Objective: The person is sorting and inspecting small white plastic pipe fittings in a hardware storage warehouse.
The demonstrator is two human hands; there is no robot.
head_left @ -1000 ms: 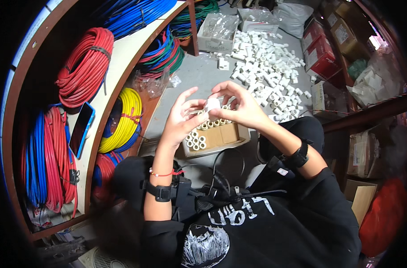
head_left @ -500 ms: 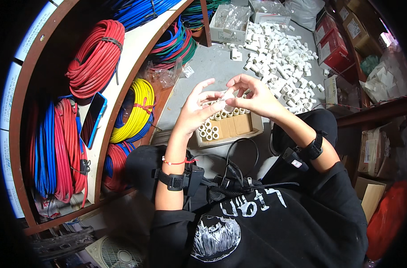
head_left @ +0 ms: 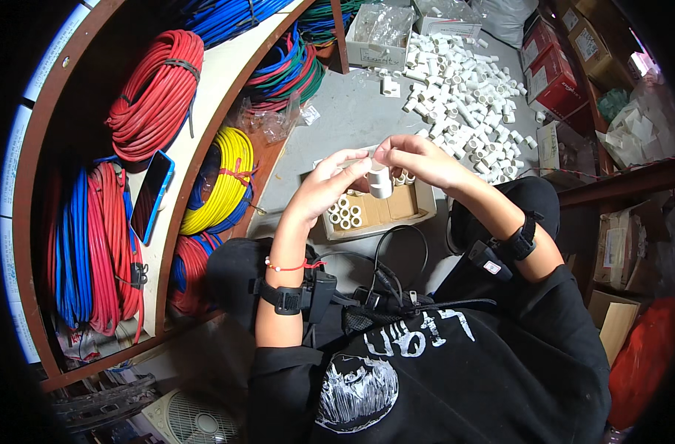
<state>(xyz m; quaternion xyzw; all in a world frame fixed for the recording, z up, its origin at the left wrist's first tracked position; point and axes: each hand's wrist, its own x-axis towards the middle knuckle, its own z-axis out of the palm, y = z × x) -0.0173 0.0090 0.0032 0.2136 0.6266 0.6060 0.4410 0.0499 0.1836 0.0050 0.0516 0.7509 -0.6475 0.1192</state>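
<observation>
Above a small cardboard box (head_left: 419,220), my left hand (head_left: 326,186) pinches a white plastic pipe coupling (head_left: 381,183) between thumb and fingers. The coupling hangs roughly upright, its lower end toward me. At its upper end are the closed fingertips of my right hand (head_left: 420,160), touching it. Whether one fitting or two are held there, I cannot tell, since fingers cover the top. Inside the box, several white pipe couplings (head_left: 345,213) stand on end in rows at the left, and more along the far side are partly hidden behind my hands.
A large heap of loose white pipe fittings (head_left: 471,103) covers the floor ahead. Shelves at left hold red cable coils (head_left: 156,96), a yellow coil (head_left: 223,181) and a phone (head_left: 152,196). Red cartons (head_left: 556,78) stand at right. A black cable (head_left: 426,259) loops near my lap.
My hands have turned and closed in, and the white coupling now shows clearly below the fingers. Before, my fingers were more spread around a small whitish piece.
</observation>
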